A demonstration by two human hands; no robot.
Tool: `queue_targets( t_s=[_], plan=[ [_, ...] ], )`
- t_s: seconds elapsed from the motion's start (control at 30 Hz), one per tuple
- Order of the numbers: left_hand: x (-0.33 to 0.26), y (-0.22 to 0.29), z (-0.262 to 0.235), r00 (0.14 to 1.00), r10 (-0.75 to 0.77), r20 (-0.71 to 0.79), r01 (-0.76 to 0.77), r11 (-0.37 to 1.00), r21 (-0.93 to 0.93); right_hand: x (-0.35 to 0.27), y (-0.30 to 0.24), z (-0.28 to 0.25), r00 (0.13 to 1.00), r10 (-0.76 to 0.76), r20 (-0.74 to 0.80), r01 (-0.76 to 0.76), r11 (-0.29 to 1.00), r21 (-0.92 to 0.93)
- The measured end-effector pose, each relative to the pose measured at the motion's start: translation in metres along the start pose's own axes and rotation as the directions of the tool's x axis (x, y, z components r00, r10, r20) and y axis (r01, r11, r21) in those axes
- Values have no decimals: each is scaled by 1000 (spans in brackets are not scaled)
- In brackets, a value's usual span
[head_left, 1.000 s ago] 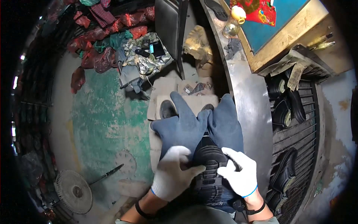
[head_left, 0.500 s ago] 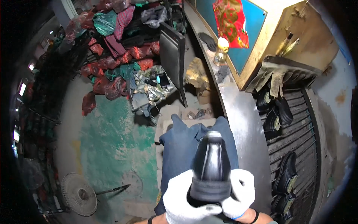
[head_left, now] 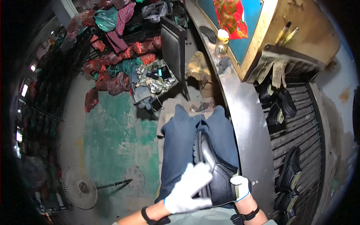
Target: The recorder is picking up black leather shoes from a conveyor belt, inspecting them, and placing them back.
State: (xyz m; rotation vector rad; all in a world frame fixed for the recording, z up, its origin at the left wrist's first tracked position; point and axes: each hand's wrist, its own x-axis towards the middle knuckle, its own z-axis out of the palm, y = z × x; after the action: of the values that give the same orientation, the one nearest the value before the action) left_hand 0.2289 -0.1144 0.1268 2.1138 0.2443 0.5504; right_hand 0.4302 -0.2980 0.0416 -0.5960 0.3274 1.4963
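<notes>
1. Black leather boot lying on the lap, on blue-trousered thighs, close beside the near edge of the metal counter.
2. Long axis running up-left to down-right: toe pointing away from the body toward the knees, heel and collar end toward the waist. Lugged sole edge facing left, shiny upper facing up and right.
3. Left hand in a white glove, laid flat over the boot's near left side, fingers spread and resting on the leather, not curled round it.
4. Right hand, also white-gloved, clamped on the boot's collar end from the right; only the upper part of the glove showing behind the boot.
5. Dark bands on both wrists.
6. On the counter's far end: a small jar with a pale lid, just beside a blue panel with red cloth.
7. Right of the counter: slatted metal rack carrying more dark shoes.
8. Floor to the left: worn green patch, a round fan guard on a rod, a heap of red and green bags farther off.
</notes>
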Motion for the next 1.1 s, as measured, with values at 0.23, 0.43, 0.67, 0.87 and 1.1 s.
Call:
queue_targets(
  t_s=[0.23, 0.43, 0.67, 0.87, 1.1],
  plan=[
    [59, -86, 64, 737, -593, -324, 469, 794, -386, 5, -8, 5, 986, 73, -149, -76, 997, -20],
    [55, -76, 49, 788, -582, -202, 232, 584, -778, -15, -14, 47, 976, -193, 106, 218, 782, -584],
    [60, -27, -34, 915, -403, 4, 353, 797, -491, 1, -24, 109, 597, -421, 682, 645, -253, -721],
    [46, -30, -59, 909, -415, -30, 338, 777, -531, 43, 0, 110, 518, -168, 839, 752, -378, -540],
    [41, -36, -43, 828, -536, -163, 409, 777, -479, 6, 28, 53, 863, -154, 481, 462, -145, -875]
  ],
)
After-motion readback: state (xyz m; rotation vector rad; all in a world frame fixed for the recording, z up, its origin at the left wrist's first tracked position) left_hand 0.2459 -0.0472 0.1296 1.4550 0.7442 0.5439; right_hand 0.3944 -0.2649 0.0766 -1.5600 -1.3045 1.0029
